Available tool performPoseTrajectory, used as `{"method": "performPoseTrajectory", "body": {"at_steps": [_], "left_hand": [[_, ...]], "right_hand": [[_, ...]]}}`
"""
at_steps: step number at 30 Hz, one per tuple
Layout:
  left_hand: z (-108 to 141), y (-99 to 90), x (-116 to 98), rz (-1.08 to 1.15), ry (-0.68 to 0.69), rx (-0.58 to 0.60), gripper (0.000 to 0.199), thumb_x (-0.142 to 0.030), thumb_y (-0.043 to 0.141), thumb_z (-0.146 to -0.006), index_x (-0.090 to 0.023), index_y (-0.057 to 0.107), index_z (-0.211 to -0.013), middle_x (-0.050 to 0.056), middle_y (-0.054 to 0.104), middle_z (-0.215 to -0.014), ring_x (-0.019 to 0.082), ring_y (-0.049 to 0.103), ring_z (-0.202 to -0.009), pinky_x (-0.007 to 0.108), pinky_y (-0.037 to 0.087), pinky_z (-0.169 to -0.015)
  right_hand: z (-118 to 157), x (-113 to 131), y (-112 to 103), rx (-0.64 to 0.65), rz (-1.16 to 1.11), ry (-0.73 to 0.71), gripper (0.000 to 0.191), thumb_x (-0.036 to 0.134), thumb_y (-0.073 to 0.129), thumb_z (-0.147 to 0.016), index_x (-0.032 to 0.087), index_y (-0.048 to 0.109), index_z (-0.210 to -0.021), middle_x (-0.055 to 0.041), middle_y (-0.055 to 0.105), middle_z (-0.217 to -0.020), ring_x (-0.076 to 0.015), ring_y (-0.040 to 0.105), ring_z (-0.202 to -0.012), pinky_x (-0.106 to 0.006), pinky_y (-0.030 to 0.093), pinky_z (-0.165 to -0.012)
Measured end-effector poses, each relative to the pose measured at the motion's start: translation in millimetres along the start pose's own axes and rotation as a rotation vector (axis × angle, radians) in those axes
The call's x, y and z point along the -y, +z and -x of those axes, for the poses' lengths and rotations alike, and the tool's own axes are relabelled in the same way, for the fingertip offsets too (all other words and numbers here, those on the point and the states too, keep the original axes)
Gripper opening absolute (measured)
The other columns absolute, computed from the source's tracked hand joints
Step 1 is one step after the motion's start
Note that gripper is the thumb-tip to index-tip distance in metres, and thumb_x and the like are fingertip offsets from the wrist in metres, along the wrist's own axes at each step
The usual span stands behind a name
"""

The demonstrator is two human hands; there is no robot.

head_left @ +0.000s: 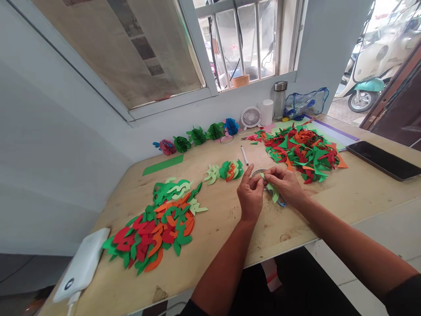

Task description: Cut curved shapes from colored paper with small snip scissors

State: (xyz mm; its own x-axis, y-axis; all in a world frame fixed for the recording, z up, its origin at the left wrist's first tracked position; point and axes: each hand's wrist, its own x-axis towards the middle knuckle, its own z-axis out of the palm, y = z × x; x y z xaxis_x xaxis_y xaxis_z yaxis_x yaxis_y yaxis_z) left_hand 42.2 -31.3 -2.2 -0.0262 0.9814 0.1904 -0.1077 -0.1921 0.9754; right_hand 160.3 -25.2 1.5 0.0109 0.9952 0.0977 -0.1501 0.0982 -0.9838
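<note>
My left hand [251,195] and my right hand [283,184] meet above the table's middle right. Between their pinched fingertips is a light green paper piece [272,193], its lower part hanging under my right fingers. My left index finger points up while the thumb presses in toward the paper. Beneath the hands lies a tool with a blue-grey handle [281,202], mostly hidden; I cannot tell its kind for sure. Left of my hands sit a green and orange paper cluster [231,170] and a pale green folded paper piece [212,174].
Cut paper shapes [158,224] lie heaped at left, paper scraps [304,151] at right. Behind stand paper ornaments [198,136], a small fan [251,117] and a glass bottle [279,101]. A white pen [244,155], a phone [384,159] and a white power bank [82,263] rest on the table.
</note>
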Motion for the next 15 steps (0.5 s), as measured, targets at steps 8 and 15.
{"method": "performPoseTrajectory", "body": {"at_steps": [8,15], "left_hand": [[-0.1,-0.3,3.8,-0.019,0.031,0.000,0.057,-0.016,0.060,-0.076,-0.017,0.048,-0.131,0.002,0.073,-0.083,0.013,0.066,-0.072,0.027,0.056,-0.074],[1.0,0.5,-0.5,-0.017,0.021,-0.006,0.055,-0.016,0.061,-0.076,-0.015,0.049,-0.129,0.002,0.072,-0.082,0.012,0.066,-0.072,0.025,0.056,-0.074]], "right_hand": [[-0.5,1.5,1.6,-0.038,0.027,0.006,0.029,0.046,0.072,-0.066,0.020,0.060,-0.067,0.0003,0.060,-0.063,-0.0134,0.054,-0.062,-0.027,0.044,-0.060],[-0.6,-0.8,1.5,-0.053,0.053,-0.010,0.028,0.045,0.070,-0.067,0.019,0.059,-0.068,0.0007,0.058,-0.063,-0.0121,0.051,-0.060,-0.025,0.041,-0.056]]}}
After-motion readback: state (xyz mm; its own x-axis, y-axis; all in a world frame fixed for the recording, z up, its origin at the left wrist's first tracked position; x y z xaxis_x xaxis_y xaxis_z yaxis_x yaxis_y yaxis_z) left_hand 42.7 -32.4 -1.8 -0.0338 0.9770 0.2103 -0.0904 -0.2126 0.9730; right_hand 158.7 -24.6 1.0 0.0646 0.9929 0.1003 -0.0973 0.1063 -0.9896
